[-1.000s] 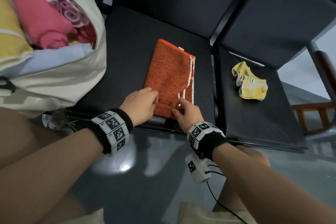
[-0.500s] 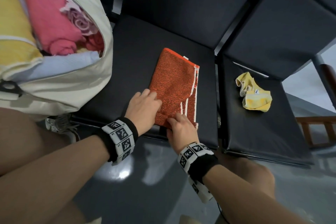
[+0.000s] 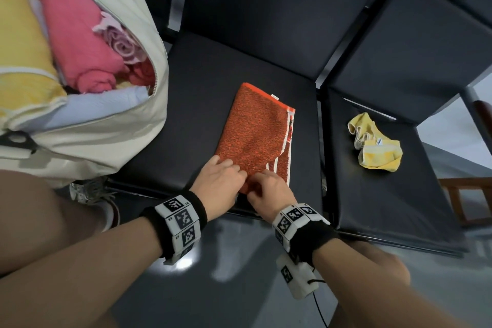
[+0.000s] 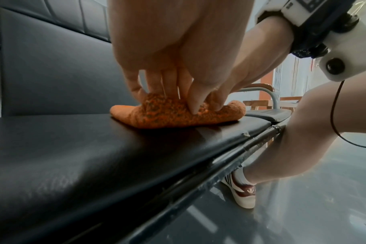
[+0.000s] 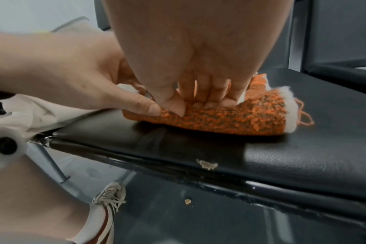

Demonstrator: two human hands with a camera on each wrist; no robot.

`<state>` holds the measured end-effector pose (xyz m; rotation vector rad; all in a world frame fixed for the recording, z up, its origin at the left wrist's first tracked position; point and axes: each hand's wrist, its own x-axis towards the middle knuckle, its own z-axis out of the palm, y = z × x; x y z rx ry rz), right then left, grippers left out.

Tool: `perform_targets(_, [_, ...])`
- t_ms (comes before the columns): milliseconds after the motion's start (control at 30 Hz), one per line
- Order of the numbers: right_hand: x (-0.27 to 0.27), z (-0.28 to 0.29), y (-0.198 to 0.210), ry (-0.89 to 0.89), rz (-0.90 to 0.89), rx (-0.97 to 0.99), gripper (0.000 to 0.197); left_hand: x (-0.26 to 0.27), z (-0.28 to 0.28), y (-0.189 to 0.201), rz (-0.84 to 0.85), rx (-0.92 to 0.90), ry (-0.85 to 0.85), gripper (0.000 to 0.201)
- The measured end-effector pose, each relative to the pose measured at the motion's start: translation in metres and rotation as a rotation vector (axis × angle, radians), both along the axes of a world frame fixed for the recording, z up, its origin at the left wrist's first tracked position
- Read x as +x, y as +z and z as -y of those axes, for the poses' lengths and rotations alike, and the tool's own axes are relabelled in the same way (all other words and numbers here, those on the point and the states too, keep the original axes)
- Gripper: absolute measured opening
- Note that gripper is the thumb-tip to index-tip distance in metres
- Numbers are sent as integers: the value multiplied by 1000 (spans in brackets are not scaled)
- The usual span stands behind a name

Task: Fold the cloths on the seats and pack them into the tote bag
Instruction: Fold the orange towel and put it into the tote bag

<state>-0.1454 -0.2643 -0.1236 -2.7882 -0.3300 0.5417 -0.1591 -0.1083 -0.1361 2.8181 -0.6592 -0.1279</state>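
While both forearms reach in low from the near side, the left hand (image 3: 221,178) and right hand (image 3: 269,189) meet knuckles-up at the near edge of the orange cloth (image 3: 255,136), folded long on the middle seat (image 3: 202,114). Left grip: thumb and curled fingers (image 4: 157,84) pinching the cloth's rolled near edge. Right grip: thumb and bent fingertips (image 5: 209,104) pinching the same edge, touching the left thumb. Tote bag (image 3: 111,130) sits on the left seat, open, holding folded cloths. Crumpled yellow cloth (image 3: 375,146) lies on the right seat (image 3: 399,194), well apart.
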Motion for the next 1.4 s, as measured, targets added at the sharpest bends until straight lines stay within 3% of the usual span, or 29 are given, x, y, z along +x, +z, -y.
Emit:
perform_targets(133, [-9, 4, 2, 31, 98, 20, 30, 2, 0, -1, -94, 33, 59, 36])
perform_targets(233, [-12, 3, -3, 21, 73, 42, 22, 2, 2, 0, -137, -19, 69, 33])
perform_targets(400, [-5, -1, -5, -31, 16, -14, 21, 0, 1, -1, 25, -50, 49, 15])
perform_targets(533, [-2, -5, -4, -61, 7, -40, 22, 0, 2, -4, 116, -24, 2, 12])
perform_targets(733, [-13, -7, -9, 13, 293, -95, 10, -2, 6, 0, 15, 87, 43, 26])
perform_targets(800, [-16, -5, -10, 37, 340, -81, 16, -3, 8, 2, -10, 114, 28, 24])
perform_targets(967, [-21, 2, -5, 120, 267, -100, 37, -3, 11, 0, 7, 159, 49, 36])
perform_targets(1133, [-18, 0, -5, 103, 250, -129, 28, -2, 9, 0, -23, 80, 60, 33])
perform_targets(1233, [-10, -3, 0, 74, 138, -137, 29, -1, 5, 2, 55, -14, 37, 24])
perform_targets(1400, [0, -4, 6, -30, -52, -35, 23, -3, 6, 0, 25, 14, -22, 35])
